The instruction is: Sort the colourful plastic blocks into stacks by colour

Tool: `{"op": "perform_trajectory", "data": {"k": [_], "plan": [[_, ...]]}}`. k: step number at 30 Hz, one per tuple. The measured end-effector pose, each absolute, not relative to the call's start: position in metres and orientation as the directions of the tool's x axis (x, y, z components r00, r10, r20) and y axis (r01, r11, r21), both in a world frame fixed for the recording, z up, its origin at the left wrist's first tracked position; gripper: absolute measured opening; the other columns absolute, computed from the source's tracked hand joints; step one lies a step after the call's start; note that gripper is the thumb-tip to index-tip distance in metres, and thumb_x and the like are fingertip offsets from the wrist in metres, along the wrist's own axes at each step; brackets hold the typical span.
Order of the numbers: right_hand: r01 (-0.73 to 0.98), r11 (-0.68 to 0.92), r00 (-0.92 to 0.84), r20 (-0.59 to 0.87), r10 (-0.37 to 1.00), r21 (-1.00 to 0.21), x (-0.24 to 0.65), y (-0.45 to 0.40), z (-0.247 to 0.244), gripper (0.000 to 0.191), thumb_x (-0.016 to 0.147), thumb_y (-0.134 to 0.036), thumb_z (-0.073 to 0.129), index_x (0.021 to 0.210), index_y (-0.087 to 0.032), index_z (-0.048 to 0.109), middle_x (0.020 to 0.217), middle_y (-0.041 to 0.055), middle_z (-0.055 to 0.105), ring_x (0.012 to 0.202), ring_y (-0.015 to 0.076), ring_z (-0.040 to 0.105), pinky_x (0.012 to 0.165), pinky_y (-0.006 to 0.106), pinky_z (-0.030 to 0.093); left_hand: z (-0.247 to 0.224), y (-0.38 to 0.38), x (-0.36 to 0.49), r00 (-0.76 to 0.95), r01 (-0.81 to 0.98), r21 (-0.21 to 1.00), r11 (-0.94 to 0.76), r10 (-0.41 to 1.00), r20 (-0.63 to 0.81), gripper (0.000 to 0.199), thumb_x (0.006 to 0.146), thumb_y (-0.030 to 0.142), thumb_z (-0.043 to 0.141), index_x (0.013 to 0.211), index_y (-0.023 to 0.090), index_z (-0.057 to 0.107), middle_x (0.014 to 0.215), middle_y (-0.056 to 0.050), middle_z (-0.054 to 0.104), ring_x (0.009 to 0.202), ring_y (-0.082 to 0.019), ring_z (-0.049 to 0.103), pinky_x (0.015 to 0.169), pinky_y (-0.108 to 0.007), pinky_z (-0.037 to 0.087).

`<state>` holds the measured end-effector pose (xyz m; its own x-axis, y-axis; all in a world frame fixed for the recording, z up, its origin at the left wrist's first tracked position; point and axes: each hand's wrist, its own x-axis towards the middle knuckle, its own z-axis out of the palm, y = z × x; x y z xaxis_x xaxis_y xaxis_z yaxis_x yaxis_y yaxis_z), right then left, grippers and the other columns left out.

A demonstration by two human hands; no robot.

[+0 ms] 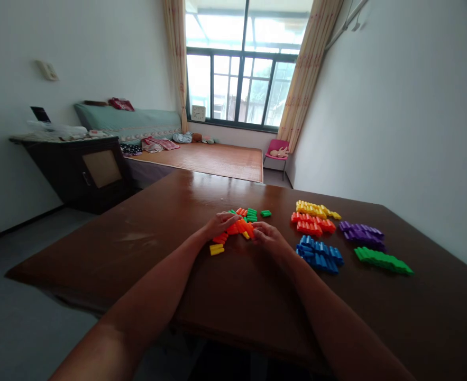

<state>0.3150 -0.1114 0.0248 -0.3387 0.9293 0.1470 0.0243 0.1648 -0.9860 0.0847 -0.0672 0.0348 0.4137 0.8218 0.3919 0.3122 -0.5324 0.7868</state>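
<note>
A short row of orange plastic blocks point(239, 227) lies between my two hands at the middle of the dark table. My left hand point(217, 225) is closed at the row's left end, its fingertips partly hidden behind the blocks. At the other end my right hand point(271, 238) pinches the row with thumb and fingers. Around them are loose green blocks point(252, 214), a yellow pair point(217, 249) near my left wrist, and another yellow block point(246, 235) partly under the orange row. A separate green pair point(265, 213) sits beyond my right hand.
To the right stand sorted rows of yellow point(314, 209), orange point(312, 224), purple point(362, 234), blue point(319, 254) and green point(384, 260) blocks. The brown table point(138, 238) has its near edge below my forearms. A bed point(217, 159) and a pink chair point(277, 147) are behind it.
</note>
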Motion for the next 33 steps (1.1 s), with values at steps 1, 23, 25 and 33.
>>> {"op": "perform_trajectory", "data": {"k": [1, 23, 25, 33], "plan": [[-0.006, 0.123, -0.341, 0.118, 0.933, -0.992, 0.314, -0.112, 0.026, 0.048, 0.073, -0.054, 0.068, 0.105, -0.018, 0.062, 0.079, 0.0017, 0.065, 0.067, 0.0135, 0.058, 0.064, 0.028, 0.049, 0.034, -0.068, 0.087, 0.444, 0.313, 0.784, -0.537, 0.812, 0.379, 0.045, 0.085, 0.051, 0.055, 0.102, 0.014, 0.073, 0.090, -0.005, 0.072, 0.083, -0.018, 0.063, 0.074, -0.026, 0.050], [0.441, 0.499, -0.186, 0.467, 0.864, -0.746, 0.302, -0.122, 0.034, 0.030, 0.087, -0.039, 0.055, 0.111, -0.022, 0.063, 0.100, 0.0056, 0.069, 0.079, 0.0173, 0.065, 0.074, 0.032, 0.054, 0.043, -0.077, 0.093, 0.402, 0.273, 0.837, -0.475, 0.846, 0.349, 0.039, 0.073, 0.048, 0.071, 0.090, 0.014, 0.074, 0.086, -0.005, 0.072, 0.077, -0.018, 0.065, 0.071, -0.027, 0.053], [0.377, 0.470, -0.198, 0.426, 0.883, -0.798, 0.297, -0.123, 0.033, 0.026, 0.085, -0.039, 0.057, 0.105, -0.022, 0.063, 0.092, 0.0031, 0.070, 0.078, 0.0172, 0.066, 0.072, 0.030, 0.055, 0.042, -0.076, 0.094, 0.413, 0.275, 0.834, -0.478, 0.842, 0.347, 0.039, 0.072, 0.048, 0.072, 0.090, 0.014, 0.074, 0.087, -0.006, 0.073, 0.079, -0.019, 0.066, 0.071, -0.027, 0.054], [0.493, 0.422, 0.046, 0.507, 0.861, -0.761, 0.358, -0.105, 0.064, 0.031, 0.081, -0.043, 0.060, 0.101, -0.020, 0.063, 0.095, 0.0060, 0.071, 0.083, 0.0182, 0.067, 0.077, 0.032, 0.054, 0.039, -0.062, 0.079, 0.267, 0.360, 0.812, -0.459, 0.885, 0.381, 0.047, 0.082, 0.056, 0.056, 0.101, 0.016, 0.072, 0.089, -0.006, 0.074, 0.080, -0.021, 0.067, 0.071, -0.029, 0.055]]}}
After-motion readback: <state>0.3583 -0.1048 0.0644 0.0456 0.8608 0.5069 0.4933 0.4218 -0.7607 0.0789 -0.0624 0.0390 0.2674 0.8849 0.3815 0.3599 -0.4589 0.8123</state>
